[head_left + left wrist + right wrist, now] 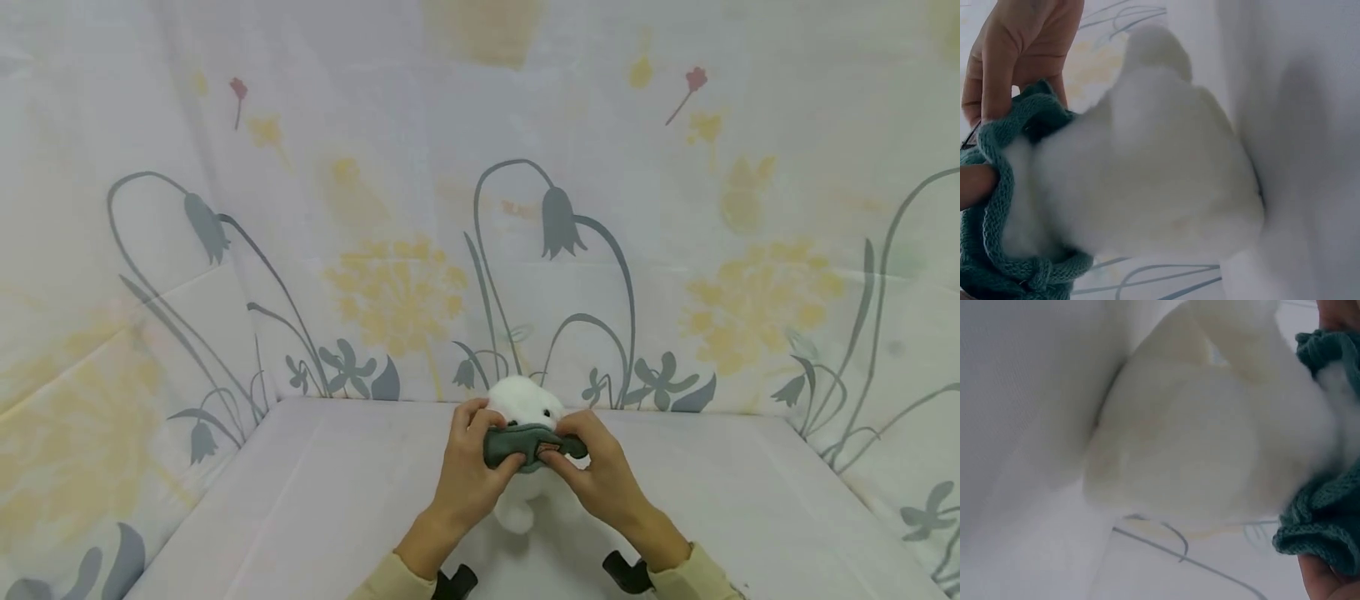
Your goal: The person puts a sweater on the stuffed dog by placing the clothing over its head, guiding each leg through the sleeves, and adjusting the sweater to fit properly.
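A white plush toy with dark eyes sits upright, its round body resting on the white surface. Around it below the eyes is a green knitted garment with a small brownish patch on its front. My left hand pinches the garment's left part, thumb in front and fingers behind. On the other side my right hand grips the garment near the patch between thumb and fingers. Rolled knit edges surround the toy above its body in the right wrist view.
The white tabletop reaches back to a cloth backdrop printed with grey and yellow flowers. Black wrist devices show beneath both forearms, close to the beige sleeves.
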`<state>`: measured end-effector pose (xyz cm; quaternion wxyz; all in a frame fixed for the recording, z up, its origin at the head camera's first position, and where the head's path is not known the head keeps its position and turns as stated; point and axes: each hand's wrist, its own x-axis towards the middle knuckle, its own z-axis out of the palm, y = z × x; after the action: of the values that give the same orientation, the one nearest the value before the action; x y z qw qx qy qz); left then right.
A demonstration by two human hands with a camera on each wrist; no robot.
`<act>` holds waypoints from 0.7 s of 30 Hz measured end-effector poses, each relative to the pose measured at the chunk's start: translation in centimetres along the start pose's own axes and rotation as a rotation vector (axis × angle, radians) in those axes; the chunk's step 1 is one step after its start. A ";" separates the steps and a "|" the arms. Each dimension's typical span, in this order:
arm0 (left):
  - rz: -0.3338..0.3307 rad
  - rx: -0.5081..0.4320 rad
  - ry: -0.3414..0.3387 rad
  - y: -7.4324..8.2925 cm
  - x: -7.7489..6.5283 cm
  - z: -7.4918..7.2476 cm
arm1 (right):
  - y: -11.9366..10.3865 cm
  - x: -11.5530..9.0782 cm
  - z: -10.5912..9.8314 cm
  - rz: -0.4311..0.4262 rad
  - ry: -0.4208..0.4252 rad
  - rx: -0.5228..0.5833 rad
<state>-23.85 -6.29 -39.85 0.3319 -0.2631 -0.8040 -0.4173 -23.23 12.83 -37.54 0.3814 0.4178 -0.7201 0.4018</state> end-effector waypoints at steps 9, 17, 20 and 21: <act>0.032 0.032 0.075 0.2 -0.3 0.6 | 1.2 -1.2 0.6 0.076 0.009 -0.009; 0.032 0.005 0.082 0.3 -0.4 0.6 | 0.8 -1.1 0.5 0.088 -0.054 0.035; 0.031 0.004 0.047 0.2 -0.3 0.5 | 0.4 -0.7 0.3 0.098 -0.075 0.030; 0.028 0.002 0.029 0.2 -0.3 0.4 | 0.6 -0.9 0.3 0.104 -0.080 0.024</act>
<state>-23.72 -5.87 -40.16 0.3496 -0.2678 -0.7958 -0.4157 -23.56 13.00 -38.60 0.3259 0.4000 -0.7507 0.4127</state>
